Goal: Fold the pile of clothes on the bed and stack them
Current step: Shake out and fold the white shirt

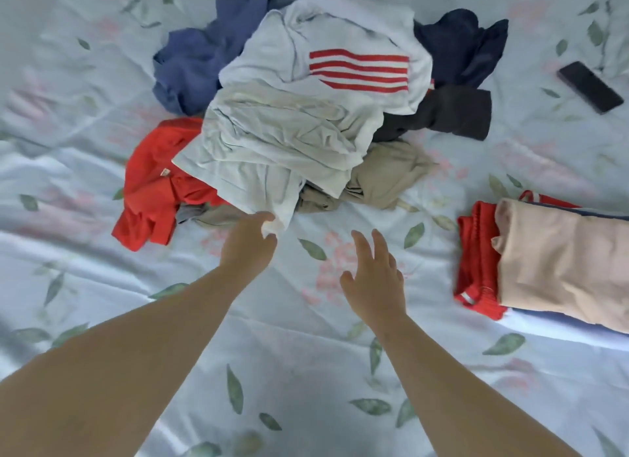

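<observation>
Creased matt cloth pile [296, 116], smooth printed bedsheet [306, 371] (faint sheen), glossy phone [590, 86]

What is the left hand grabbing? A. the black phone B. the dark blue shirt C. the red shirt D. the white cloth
D: the left hand pinches the near corner of the white cloth, while the right hand is open and holds nothing.

I'm in a bedroom at home: a bed [306, 371] in a pale blue leaf-and-flower sheet [85, 170], everyday clothes [299, 123] heaped on it, a phone [590, 86] lying nearby.
</observation>
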Motion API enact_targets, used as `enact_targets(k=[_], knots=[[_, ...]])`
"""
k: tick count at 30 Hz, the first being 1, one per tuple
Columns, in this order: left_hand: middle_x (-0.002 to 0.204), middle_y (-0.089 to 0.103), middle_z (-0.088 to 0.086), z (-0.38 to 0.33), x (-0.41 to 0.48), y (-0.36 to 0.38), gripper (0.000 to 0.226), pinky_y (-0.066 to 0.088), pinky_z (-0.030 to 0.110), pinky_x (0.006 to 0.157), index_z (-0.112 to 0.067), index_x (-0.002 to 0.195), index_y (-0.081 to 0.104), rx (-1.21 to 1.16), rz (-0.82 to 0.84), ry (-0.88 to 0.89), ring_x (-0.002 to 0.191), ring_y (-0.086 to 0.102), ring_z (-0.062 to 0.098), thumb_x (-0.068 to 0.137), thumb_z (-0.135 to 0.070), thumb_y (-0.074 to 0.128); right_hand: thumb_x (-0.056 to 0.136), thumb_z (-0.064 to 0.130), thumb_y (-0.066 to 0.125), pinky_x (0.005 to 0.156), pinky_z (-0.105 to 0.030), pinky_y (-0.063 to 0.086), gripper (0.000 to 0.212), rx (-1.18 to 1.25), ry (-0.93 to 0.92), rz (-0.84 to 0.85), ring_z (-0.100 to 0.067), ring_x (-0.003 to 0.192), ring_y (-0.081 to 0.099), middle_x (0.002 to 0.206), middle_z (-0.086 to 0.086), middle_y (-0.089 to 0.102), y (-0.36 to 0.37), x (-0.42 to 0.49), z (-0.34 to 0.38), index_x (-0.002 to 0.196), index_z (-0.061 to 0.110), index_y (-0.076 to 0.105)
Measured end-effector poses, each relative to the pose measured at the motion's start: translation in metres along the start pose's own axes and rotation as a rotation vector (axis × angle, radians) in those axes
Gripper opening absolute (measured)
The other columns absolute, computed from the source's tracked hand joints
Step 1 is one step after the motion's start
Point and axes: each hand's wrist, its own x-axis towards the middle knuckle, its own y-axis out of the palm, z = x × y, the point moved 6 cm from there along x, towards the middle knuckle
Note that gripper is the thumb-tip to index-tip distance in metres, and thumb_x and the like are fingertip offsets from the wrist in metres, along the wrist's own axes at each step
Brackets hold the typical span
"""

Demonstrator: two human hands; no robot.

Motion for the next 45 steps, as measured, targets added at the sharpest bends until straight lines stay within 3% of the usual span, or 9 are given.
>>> enact_targets(k=[6, 9, 13, 18, 23, 34, 38, 41, 45], knots=[[0.121, 0.056, 0.006, 0.038, 0.052, -0.008, 0.039, 0.040, 0.034, 0.088, -0.016, 0.127, 0.048, -0.974, -0.026, -0.629, 0.092, 0.050, 0.020, 0.090, -0.023, 0.058, 0.092, 0.018, 0.047, 0.106, -0.038, 0.030, 0.062, 0.094, 0.056, 0.000, -0.024, 0.136, 0.029, 0.157, 0.001, 0.007, 0.014, 0.005, 0.015, 0.147, 0.027, 0.019], [0.103, 0.063, -0.002, 0.047, 0.071, -0.002, 0.038, 0.042, 0.039, 0.095, -0.020, 0.108, 0.054, -1.005, 0.042, -0.762, 0.095, 0.062, 0.020, 0.079, -0.040, 0.069, 0.093, 0.017, 0.048, 0.103, -0.037, 0.038, 0.056, 0.174, 0.028, -0.076, -0.020, 0.133, 0.033, 0.154, 0.004, 0.017, 0.008, 0.006, 0.015, 0.144, 0.026, 0.028], [0.087, 0.064, 0.004, 0.042, 0.076, -0.009, 0.016, 0.052, 0.036, 0.076, -0.015, 0.091, 0.055, -1.056, -0.057, -0.654, 0.073, 0.061, 0.020, 0.084, -0.020, 0.068, 0.093, 0.015, 0.048, 0.091, -0.030, 0.044, 0.052, 0.289, 0.041, -0.101, -0.013, 0.128, 0.041, 0.146, 0.011, 0.029, 0.002, 0.001, 0.015, 0.142, 0.028, 0.033], [0.101, 0.059, 0.005, 0.018, 0.050, -0.070, 0.036, 0.047, 0.035, 0.079, -0.005, 0.114, 0.054, -0.770, -0.324, -0.320, 0.090, 0.056, 0.022, 0.083, -0.017, 0.068, 0.094, 0.020, 0.047, 0.085, -0.028, 0.045, 0.051, 0.374, 0.090, -0.094, -0.008, 0.117, 0.048, 0.138, 0.015, 0.035, -0.016, -0.011, 0.026, 0.142, 0.033, 0.031], [0.075, 0.058, 0.000, -0.029, -0.007, -0.125, 0.002, 0.045, 0.030, 0.070, -0.010, 0.088, 0.061, -0.804, -0.165, -0.146, 0.074, 0.053, 0.019, 0.088, -0.011, 0.062, 0.095, 0.020, 0.047, 0.083, -0.021, 0.040, 0.046, 0.487, 0.050, -0.054, -0.007, 0.104, 0.052, 0.131, 0.012, 0.042, -0.048, -0.036, 0.056, 0.137, 0.034, 0.037], [0.087, 0.071, 0.007, -0.082, -0.170, -0.213, 0.017, 0.052, 0.021, 0.058, -0.006, 0.096, 0.067, -1.285, -0.031, 0.061, 0.074, 0.065, 0.017, 0.090, -0.001, 0.052, 0.086, 0.014, 0.061, 0.092, -0.032, 0.050, 0.077, 0.392, -0.344, 0.096, -0.002, 0.111, 0.043, 0.128, 0.021, 0.028, -0.118, -0.125, 0.133, 0.142, 0.048, 0.021], [0.070, 0.068, 0.004, -0.106, -0.209, -0.219, 0.015, 0.049, 0.021, 0.048, -0.008, 0.082, 0.062, -1.357, -0.028, 0.102, 0.057, 0.062, 0.015, 0.092, -0.005, 0.051, 0.088, 0.016, 0.060, 0.084, -0.020, 0.045, 0.038, 0.393, -0.403, -0.009, -0.004, 0.099, 0.053, 0.101, 0.023, 0.049, -0.132, -0.145, 0.140, 0.123, 0.031, 0.055], [0.060, 0.060, 0.000, -0.102, -0.216, -0.226, 0.027, 0.052, 0.027, 0.051, -0.015, 0.069, 0.045, -1.033, -0.157, 0.045, 0.054, 0.058, 0.016, 0.093, -0.012, 0.057, 0.091, 0.017, 0.055, 0.062, -0.012, 0.037, 0.013, 0.429, -0.336, -0.099, 0.001, 0.073, 0.056, 0.072, 0.016, 0.057, -0.145, -0.153, 0.131, 0.084, 0.022, 0.064], [0.062, 0.056, 0.003, -0.089, -0.213, -0.244, 0.025, 0.048, 0.036, 0.064, -0.014, 0.069, 0.048, -0.424, -0.352, 0.057, 0.056, 0.053, 0.020, 0.089, -0.022, 0.062, 0.089, 0.014, 0.057, 0.062, -0.013, 0.038, 0.014, 0.531, -0.319, -0.184, -0.013, 0.076, 0.055, 0.074, 0.008, 0.062, -0.166, -0.160, 0.123, 0.078, 0.018, 0.064]])
